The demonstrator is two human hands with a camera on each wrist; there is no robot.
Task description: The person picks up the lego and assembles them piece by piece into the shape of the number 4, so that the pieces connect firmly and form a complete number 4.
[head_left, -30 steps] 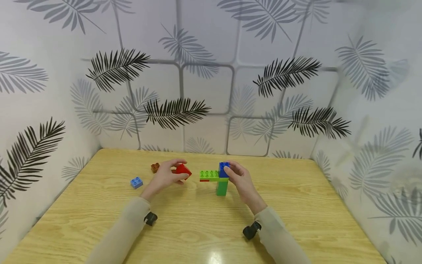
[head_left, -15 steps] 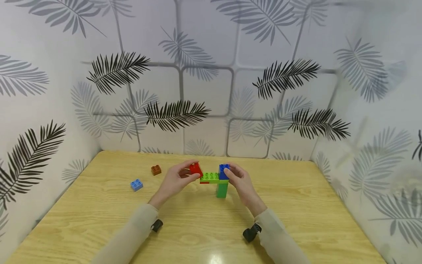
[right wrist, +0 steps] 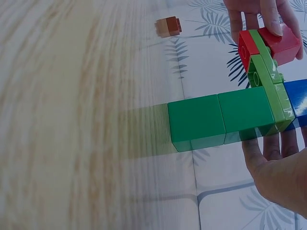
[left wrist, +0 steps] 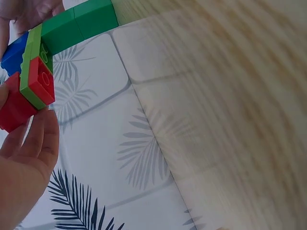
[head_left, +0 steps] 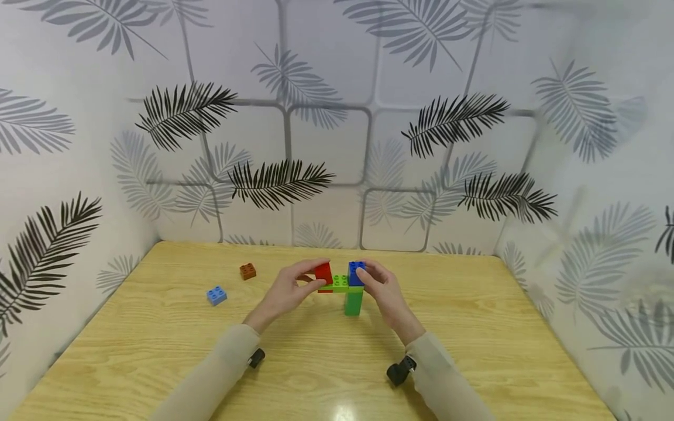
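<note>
My left hand (head_left: 282, 295) pinches a red toy brick (head_left: 323, 273) between thumb and fingers. That brick sits against the studs at the left end of a light green long brick (head_left: 341, 285); whether it is fully pressed down I cannot tell. A small red brick (left wrist: 43, 79) is fixed under the same end. A dark blue brick (head_left: 356, 275) stands on the long brick's right end, and my right hand (head_left: 388, 297) grips it with the thumb in front. Two stacked green bricks (right wrist: 220, 117) hold up that end from the table.
On the wooden table (head_left: 316, 362), a brown brick (head_left: 248, 271) and a light blue brick (head_left: 216, 295) lie left of my left hand. A patterned wall (head_left: 326, 146) rises behind the table's far edge.
My left hand has moved right with the red brick, from beside the build to on top of the long brick's left end. The right hand has stayed on the blue brick.
</note>
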